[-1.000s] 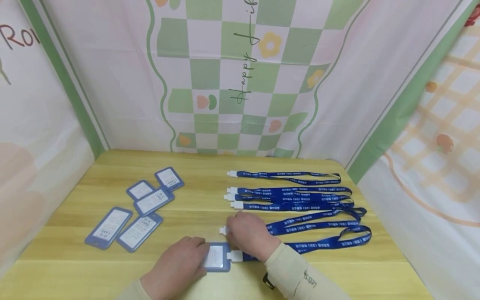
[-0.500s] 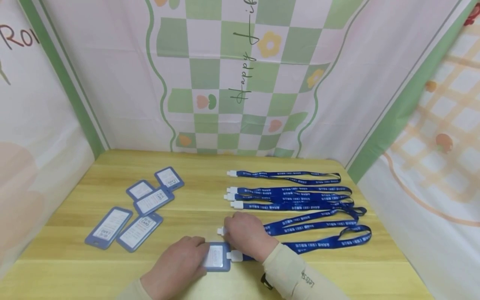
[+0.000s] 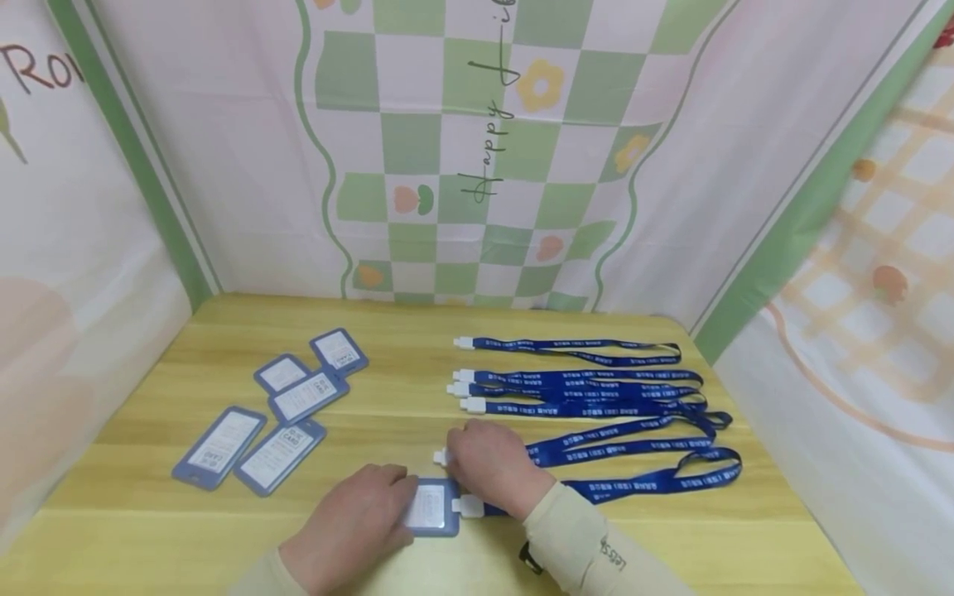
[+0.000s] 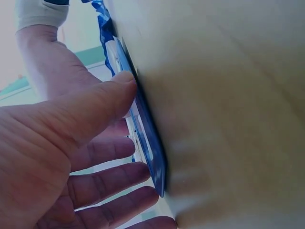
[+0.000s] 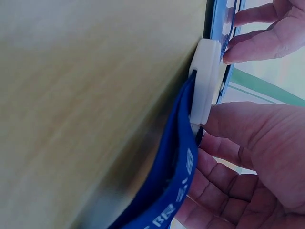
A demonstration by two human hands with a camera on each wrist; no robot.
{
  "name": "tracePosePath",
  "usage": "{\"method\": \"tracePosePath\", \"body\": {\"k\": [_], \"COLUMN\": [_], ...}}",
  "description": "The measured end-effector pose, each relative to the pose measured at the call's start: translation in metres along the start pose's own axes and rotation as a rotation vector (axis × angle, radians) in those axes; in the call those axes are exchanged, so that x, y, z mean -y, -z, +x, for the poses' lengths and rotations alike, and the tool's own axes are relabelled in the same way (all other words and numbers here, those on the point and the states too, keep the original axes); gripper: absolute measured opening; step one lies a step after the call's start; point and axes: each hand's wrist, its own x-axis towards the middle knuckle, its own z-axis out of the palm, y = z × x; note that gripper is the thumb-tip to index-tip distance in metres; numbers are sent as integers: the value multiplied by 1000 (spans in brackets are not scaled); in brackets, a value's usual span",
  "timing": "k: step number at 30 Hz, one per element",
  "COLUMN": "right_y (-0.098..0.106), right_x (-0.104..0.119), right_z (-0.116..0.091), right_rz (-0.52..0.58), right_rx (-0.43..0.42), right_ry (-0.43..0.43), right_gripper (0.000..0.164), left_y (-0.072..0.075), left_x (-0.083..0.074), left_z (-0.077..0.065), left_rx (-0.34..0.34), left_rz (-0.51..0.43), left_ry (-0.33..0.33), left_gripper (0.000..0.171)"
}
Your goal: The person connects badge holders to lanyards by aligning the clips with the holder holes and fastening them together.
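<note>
badge [image 3: 435, 507], lower centre of frame, long axis left-right | left hand [image 3: 358, 517] nearer, grips across it | white clip [image 3: 471, 507] meets its right end | right hand [image 3: 492, 462] just above clip, seems to pinch second lanyard [image 3: 607, 450] (fingertips hidden from where I stand)

Badge holders [image 3: 280, 459] left of lanyards [image 3: 570, 409]

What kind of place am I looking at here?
Probably a small tabletop work nook: patterned hangings stand around a wood-grain table, where badge holders and blue lanyards lie spread out.
</note>
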Motion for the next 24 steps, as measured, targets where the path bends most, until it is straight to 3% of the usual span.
{"method": "tracePosePath", "body": {"k": [9,24], "right_y": [1,1], "right_x": [0,2], "right_z": [-1,1], "right_rz": [4,-1], "right_rx": [27,27], "right_ry": [-11,-16], "right_gripper": [17,17], "left_y": [16,32], "left_x": [6,49], "left_z": [3,-15], "left_rx": [72,-8], "left_rz": [-31,31], "left_ry": [111,293], "left_gripper": [58,59]}}
